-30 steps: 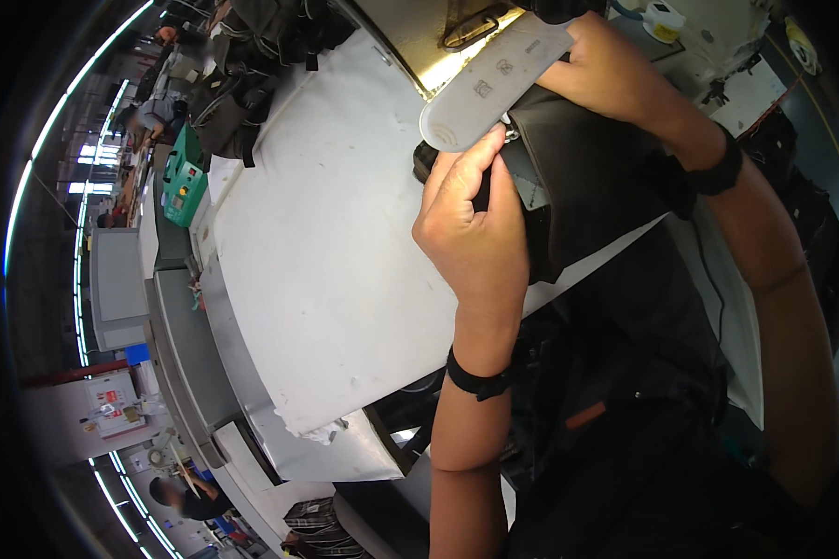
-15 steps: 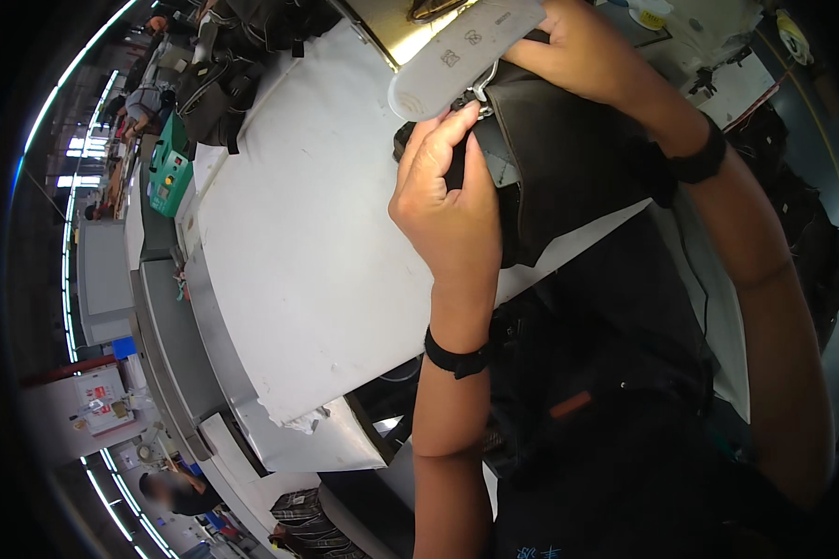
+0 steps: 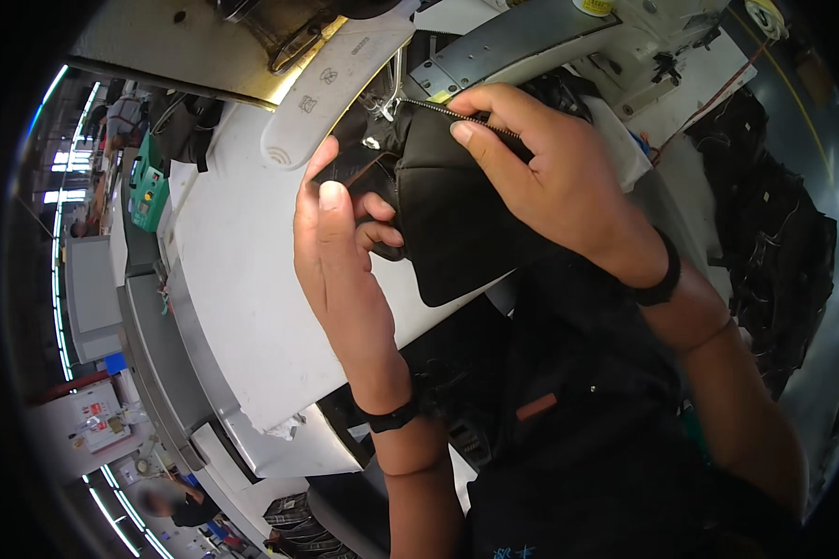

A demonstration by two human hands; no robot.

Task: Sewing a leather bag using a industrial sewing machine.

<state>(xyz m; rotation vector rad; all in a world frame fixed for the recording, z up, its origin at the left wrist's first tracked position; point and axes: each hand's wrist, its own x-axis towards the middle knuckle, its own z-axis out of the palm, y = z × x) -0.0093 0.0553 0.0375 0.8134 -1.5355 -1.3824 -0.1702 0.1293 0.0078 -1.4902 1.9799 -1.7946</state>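
A sewing machine head [image 3: 193, 37] with a lamp and grey cover plate [image 3: 326, 84] fills the top. Its metal presser-foot area [image 3: 390, 104] is just below the plate. Black fabric [image 3: 452, 242] with a metal zipper [image 3: 419, 104] lies under it, draping toward me. My right hand [image 3: 569, 191] pinches the zipper edge between thumb and index finger, right of the foot. My left hand [image 3: 343, 256] is at the fabric's left edge, below the plate, with thumb and index finger raised apart and the other fingertips curled against the fabric.
The white tabletop [image 3: 233, 289] carries the work. A green device [image 3: 149, 186] and black bags [image 3: 188, 130] are at upper left. Dark fabric pieces [image 3: 764, 261] lie at right. A person [image 3: 182, 505] is at lower left, another [image 3: 121, 116] at upper left.
My left hand has moved leftward and spread its fingers apart. My right hand has come down onto the zipper. The view has shifted, bringing more of the machine into sight.
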